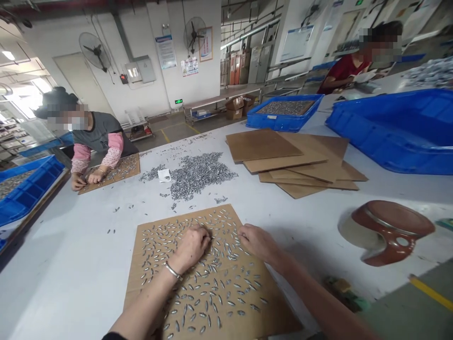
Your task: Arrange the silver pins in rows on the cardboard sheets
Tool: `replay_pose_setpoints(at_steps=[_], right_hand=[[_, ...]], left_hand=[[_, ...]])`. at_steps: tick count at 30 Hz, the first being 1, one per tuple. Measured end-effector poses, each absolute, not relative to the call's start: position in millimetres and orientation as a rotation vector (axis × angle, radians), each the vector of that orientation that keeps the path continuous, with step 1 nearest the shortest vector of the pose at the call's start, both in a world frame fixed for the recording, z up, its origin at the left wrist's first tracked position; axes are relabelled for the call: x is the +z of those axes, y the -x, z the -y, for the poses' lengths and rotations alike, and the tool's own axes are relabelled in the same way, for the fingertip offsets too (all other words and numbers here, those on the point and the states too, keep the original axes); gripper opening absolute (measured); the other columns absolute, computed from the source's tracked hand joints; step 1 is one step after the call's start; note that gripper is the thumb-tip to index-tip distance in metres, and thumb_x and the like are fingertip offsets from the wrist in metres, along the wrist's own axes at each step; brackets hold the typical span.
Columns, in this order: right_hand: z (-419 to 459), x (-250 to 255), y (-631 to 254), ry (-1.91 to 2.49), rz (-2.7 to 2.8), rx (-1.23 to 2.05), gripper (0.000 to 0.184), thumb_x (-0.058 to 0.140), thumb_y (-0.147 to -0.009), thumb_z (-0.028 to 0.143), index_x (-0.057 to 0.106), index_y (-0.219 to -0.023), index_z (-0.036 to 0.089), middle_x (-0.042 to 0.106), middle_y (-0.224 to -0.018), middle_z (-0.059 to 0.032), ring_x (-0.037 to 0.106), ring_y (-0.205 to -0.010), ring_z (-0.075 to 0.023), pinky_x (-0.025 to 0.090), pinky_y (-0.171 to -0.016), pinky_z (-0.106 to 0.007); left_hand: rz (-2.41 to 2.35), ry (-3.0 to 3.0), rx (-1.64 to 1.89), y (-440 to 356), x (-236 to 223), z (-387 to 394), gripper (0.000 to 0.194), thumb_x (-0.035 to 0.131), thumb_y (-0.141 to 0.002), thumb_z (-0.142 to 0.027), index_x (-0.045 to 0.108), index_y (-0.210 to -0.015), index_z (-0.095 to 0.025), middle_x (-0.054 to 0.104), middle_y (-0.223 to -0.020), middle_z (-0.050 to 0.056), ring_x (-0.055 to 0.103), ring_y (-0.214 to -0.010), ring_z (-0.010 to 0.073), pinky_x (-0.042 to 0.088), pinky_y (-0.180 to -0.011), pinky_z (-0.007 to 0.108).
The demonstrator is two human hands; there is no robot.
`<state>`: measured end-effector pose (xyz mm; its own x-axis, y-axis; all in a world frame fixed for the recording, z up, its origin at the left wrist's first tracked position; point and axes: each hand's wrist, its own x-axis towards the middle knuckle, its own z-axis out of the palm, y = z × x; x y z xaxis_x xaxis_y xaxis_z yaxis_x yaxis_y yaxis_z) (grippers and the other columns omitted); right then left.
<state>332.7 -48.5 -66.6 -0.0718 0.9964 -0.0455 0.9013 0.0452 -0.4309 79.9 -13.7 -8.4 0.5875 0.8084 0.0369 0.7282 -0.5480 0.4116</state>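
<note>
Two hands are at one board [255, 309]: the left grip [191, 245] curls over its upper middle, the right grip [256, 241] by its far right corner. Whether either grasps a piece, I cannot tell. Too many pieces [219, 322] to count, silvery, slim and pointed, lie around the left grip and left of the right. Beyond the far edge, one heap [201, 174] of them sits on the desk [71, 241], one white scrap [164, 176] at its left.
</note>
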Motion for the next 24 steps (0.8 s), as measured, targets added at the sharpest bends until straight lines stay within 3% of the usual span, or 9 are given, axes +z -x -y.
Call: replay_pose_setpoints(at_steps=[5,10,17,24], right_hand=[[48.8,-63.2,-328.1,1.979,2.124,0.45,0.022,0.048,-0.097,0.017,0.071,-0.095,0.02,0.074,-0.103,-0.0073,0.065,-0.097,-0.0197,0.039,-0.08,-0.027],[52.4,-60.0,-328.9,2.062,2.199,0.245,0.022,0.049,-0.096,0.01,0.069,-0.097,0.019,0.073,-0.101,-0.0102,0.067,-0.088,-0.02,0.037,-0.073,-0.028],[56.1,-64.8,-331.0,2.051,2.223,0.254,0.017,0.05,-0.101,0.019,0.067,-0.099,0.022,0.07,-0.102,-0.0051,0.065,-0.087,-0.0165,0.033,-0.069,-0.027],[53.9,-64.1,-330.8,2.006,2.254,0.199,0.018,0.053,-0.096,0.013,0.068,-0.093,0.022,0.071,-0.097,-0.0059,0.064,-0.084,-0.0178,0.033,-0.07,-0.028]], left_hand=[[-1.177,-2.528,0.256,-104.5,-17.3,12.0,0.02,0.053,-0.098,-0.016,0.07,-0.088,-0.018,0.072,-0.098,0.007,0.067,-0.091,0.0195,0.052,-0.084,0.029],[-1.165,-2.536,0.214,-119.3,-21.8,8.3,0.018,0.055,-0.099,-0.019,0.071,-0.091,-0.018,0.072,-0.101,0.009,0.068,-0.092,0.021,0.052,-0.085,0.03],[-1.177,-2.527,0.228,-116.3,-23.1,9.9,0.019,0.054,-0.099,-0.019,0.072,-0.092,-0.018,0.072,-0.102,0.008,0.068,-0.092,0.0202,0.053,-0.086,0.03],[-1.185,-2.533,0.253,-104.8,-19.6,8.5,0.019,0.054,-0.099,-0.018,0.071,-0.09,-0.018,0.072,-0.101,0.008,0.067,-0.091,0.0202,0.053,-0.082,0.031]])
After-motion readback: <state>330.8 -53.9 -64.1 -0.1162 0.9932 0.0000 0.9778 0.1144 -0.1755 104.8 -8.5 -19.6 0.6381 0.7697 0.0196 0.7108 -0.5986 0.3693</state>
